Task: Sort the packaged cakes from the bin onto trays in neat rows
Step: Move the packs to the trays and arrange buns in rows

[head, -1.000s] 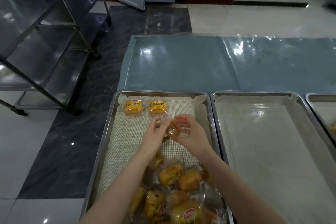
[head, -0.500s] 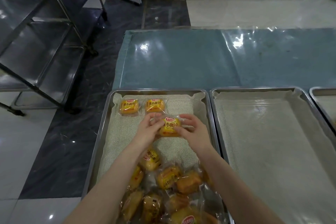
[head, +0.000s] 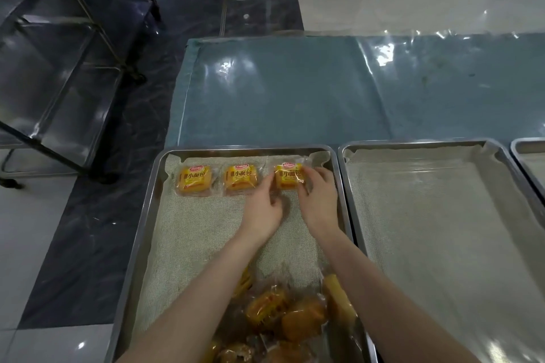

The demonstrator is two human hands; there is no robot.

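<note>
A steel tray point(head: 153, 186) lined with cloth holds three yellow packaged cakes in a row along its far edge. The left cake point(head: 193, 180) and the middle cake point(head: 241, 178) lie flat and free. My right hand point(head: 320, 200) pinches the right side of the third cake point(head: 287, 177), which lies on the liner at the far right. My left hand point(head: 264, 209) touches that cake's left edge with its fingertips. A loose pile of packaged cakes point(head: 283, 312) lies at the tray's near end, partly hidden by my forearms.
A second lined tray point(head: 442, 215) with nothing in it sits to the right, and a third tray's corner point(head: 530, 153) shows at the far right. Blue table covering point(head: 324, 91) under clear plastic stretches beyond. A steel rack point(head: 59, 68) stands on the floor to the left.
Both hands have carried the third cake from the tray's middle up to the far row and set it down to the right of the other two. The camera view has tilted down.
</note>
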